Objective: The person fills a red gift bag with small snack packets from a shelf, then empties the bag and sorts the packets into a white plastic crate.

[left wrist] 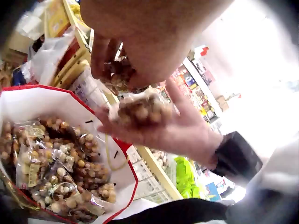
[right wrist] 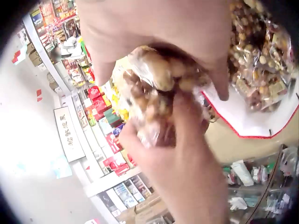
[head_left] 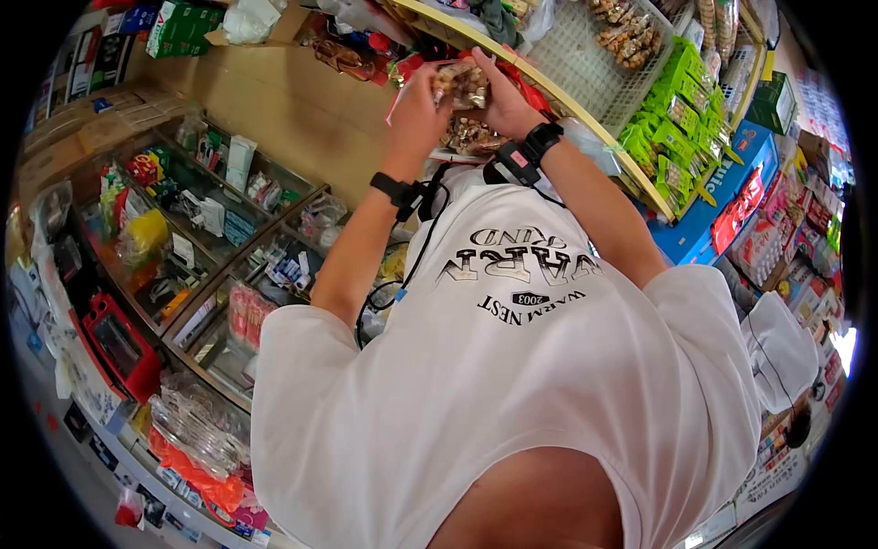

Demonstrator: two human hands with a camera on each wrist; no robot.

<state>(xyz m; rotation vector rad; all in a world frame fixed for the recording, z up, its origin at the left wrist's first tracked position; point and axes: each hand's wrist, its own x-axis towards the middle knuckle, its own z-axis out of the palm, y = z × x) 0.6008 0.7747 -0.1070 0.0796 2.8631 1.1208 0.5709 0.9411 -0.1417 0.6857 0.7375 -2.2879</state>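
Clear packets of round brown pieces are between the two hands. In the head view, my left hand (head_left: 422,114) and right hand (head_left: 508,102) meet around a packet (head_left: 460,84). My left hand (left wrist: 140,51) curls its fingers round one packet (left wrist: 119,74) in the left wrist view. Below it, another packet (left wrist: 142,111) rests on my right hand (left wrist: 175,133), whose fingers lie extended with the thumb apart. The right wrist view shows my right hand (right wrist: 154,25) above the packets (right wrist: 152,88), and my left hand (right wrist: 182,154) gripping from below.
Beneath the hands is a white, red-rimmed bag (left wrist: 128,186) with several similar packets (left wrist: 60,163). A yellow-edged shelf with a white basket (head_left: 585,64) and green packets (head_left: 675,137) stands to the right. Glass display cases (head_left: 215,238) stand to the left.
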